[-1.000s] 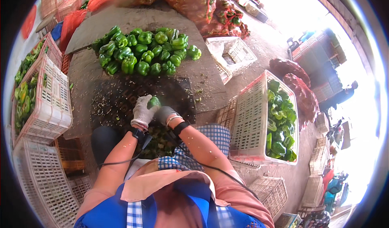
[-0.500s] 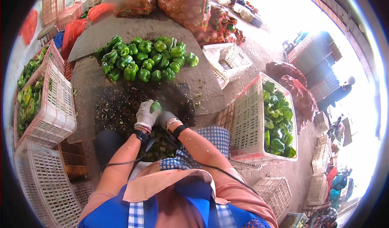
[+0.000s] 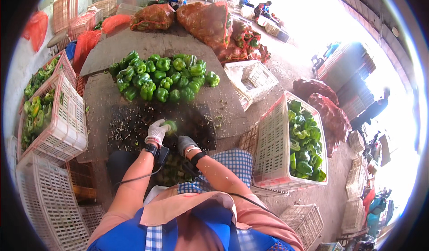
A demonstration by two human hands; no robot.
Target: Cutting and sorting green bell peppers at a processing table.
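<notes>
My left hand (image 3: 155, 132), in a pale knit glove, is closed round a green bell pepper (image 3: 170, 127) over the dark, seed-strewn mat (image 3: 127, 128). Just right of it and a little nearer, my right hand (image 3: 187, 144) wears a grey glove with its fingers curled in. Whatever that hand may hold is hidden. A small gap separates it from the pepper. Beyond the mat, a heap of whole green bell peppers (image 3: 163, 77) lies on the grey board (image 3: 99, 88).
At my right stands a white crate (image 3: 273, 139) of green pepper pieces; at my left, another crate (image 3: 67, 121) holds more peppers. A white crate (image 3: 264, 79) sits past the board's right edge. Mesh sacks (image 3: 205, 23) stand behind the board. Two people sit farther back.
My hands have drawn apart slightly, the right one off the pepper's side. The left still grips the pepper. My view has tilted up a little, so the heap appears lower.
</notes>
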